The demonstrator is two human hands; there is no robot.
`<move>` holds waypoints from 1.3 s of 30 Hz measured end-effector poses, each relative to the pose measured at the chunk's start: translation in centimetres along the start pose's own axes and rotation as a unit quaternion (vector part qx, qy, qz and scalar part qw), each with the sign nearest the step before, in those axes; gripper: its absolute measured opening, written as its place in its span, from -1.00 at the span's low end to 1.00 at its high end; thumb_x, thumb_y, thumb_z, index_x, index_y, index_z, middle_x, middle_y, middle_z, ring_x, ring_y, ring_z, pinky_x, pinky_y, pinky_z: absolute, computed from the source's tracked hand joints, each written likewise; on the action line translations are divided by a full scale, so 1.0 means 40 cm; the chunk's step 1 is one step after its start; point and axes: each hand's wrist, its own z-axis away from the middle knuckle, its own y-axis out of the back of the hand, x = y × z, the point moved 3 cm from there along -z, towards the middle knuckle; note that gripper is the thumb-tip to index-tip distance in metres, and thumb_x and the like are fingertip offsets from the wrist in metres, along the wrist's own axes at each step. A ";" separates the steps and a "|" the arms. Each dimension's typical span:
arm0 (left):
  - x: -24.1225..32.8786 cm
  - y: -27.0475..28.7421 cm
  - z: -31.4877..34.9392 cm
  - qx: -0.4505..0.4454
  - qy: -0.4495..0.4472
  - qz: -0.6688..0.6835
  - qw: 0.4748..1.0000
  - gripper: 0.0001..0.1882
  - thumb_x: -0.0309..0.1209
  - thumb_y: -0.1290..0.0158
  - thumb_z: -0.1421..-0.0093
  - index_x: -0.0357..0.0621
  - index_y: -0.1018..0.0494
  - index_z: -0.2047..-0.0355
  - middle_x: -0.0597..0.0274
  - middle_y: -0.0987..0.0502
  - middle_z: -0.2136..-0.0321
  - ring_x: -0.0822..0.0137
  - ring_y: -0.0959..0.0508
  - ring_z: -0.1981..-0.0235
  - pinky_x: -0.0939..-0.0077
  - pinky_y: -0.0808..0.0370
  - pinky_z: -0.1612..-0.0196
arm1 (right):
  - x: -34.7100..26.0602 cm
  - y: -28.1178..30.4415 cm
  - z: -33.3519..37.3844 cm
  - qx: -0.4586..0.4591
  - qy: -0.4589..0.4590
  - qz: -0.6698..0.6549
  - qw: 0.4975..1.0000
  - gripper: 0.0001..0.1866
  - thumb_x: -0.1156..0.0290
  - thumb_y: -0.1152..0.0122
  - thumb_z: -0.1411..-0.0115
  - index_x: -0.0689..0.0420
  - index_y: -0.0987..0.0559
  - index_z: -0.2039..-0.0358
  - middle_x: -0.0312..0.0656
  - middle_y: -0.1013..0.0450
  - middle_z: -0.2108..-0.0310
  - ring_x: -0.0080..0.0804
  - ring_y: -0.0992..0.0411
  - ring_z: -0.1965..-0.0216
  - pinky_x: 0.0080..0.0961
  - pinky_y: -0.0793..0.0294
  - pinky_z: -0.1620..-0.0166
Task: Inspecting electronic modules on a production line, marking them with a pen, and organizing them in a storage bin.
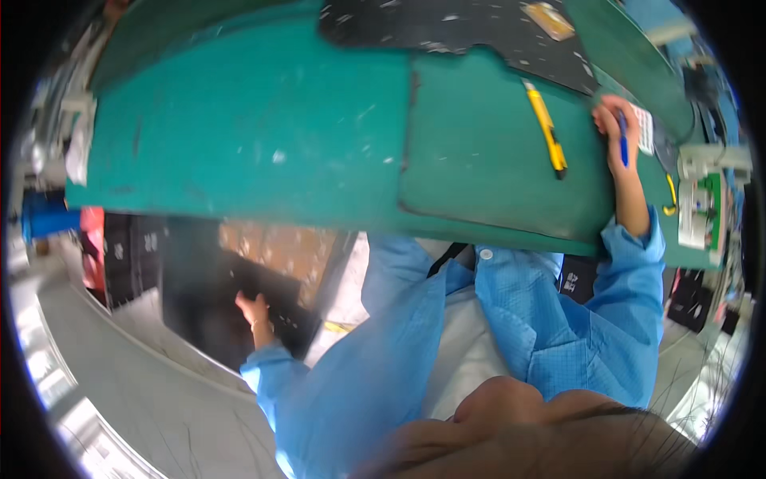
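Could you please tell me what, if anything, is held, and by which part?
Right hand: slim blue pen, held near its far end. Left hand: cannot tell.

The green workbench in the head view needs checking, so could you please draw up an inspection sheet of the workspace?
Surface: green bench top, pale scuffs; darker green cutting mat on its right part.
Job's things: blue pen in the right hand; black box with brown contents, blurred, below the bench's near edge.
Clutter: yellow utility knife on the mat; black sheet bearing a yellowish packet.
Hands: right closed around the pen; left hand open at the box, contact unclear.
Cables: none clearly made out.
Surroundings: grey floor.
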 end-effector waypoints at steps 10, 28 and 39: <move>1.373 0.291 0.354 0.239 -0.552 0.245 0.761 -0.77 -0.57 -0.04 -0.15 -0.29 -0.40 0.16 0.14 -0.51 0.33 0.34 -0.51 0.30 0.51 -0.50 0.19 | -0.007 0.041 0.015 -0.018 0.007 -0.151 0.988 -0.79 0.39 0.13 -0.35 0.13 -0.46 0.12 -0.33 -0.41 0.50 -0.70 -0.29 0.50 -0.76 -0.26 0.42; 2.153 -0.469 0.708 -0.158 -0.679 -0.116 0.708 -0.25 -0.30 -0.30 0.06 -0.10 -0.23 -0.14 0.10 -0.54 0.28 0.26 -0.57 0.29 0.42 -0.48 0.18 | 0.024 0.050 0.015 0.042 0.104 -0.274 0.955 -0.75 0.64 -0.05 -0.05 0.14 -0.46 0.22 -0.26 -0.44 0.54 -0.63 -0.37 0.52 -0.63 -0.32 0.46; 1.889 -0.329 1.120 -0.079 -0.800 0.134 0.580 -0.25 -0.35 -0.31 0.15 -0.20 -0.26 -0.07 -0.04 -0.36 0.09 0.04 -0.41 0.05 0.22 -0.38 0.00 | -0.032 0.023 0.032 -0.112 -0.087 -0.425 0.894 -0.46 0.38 -0.24 -0.16 0.11 -0.27 -0.12 -0.22 -0.40 0.15 -0.49 -0.40 0.15 -0.56 -0.46 0.19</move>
